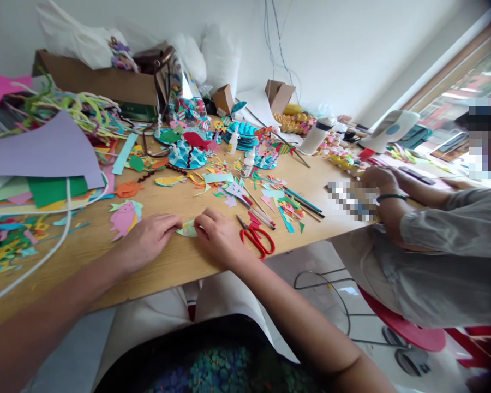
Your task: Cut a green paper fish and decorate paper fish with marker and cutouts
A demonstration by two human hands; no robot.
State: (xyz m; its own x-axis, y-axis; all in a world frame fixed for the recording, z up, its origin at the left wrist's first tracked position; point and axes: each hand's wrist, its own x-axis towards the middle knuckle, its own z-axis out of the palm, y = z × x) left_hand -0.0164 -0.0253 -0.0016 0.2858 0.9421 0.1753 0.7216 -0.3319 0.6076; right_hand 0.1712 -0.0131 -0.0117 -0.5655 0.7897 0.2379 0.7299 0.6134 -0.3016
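Note:
On the wooden table, a small pale green paper piece [187,229] lies between my two hands. My left hand [149,237] has its fingers closed together at the piece's left end. At its right end, my right hand [216,234] pinches the paper, the fingertips partly hidden. Pink and pale green fish cutouts [124,219] lie beyond my left hand. Close to the right of my right hand are red-handled scissors [257,239], their blades pointing away to the left.
Paper scraps [284,204], pencils [305,203] and small glue bottles [248,164] lie farther back. Purple paper [41,144] and a white cable [69,204] are at left. A person [445,234] sits at right, hands over the table.

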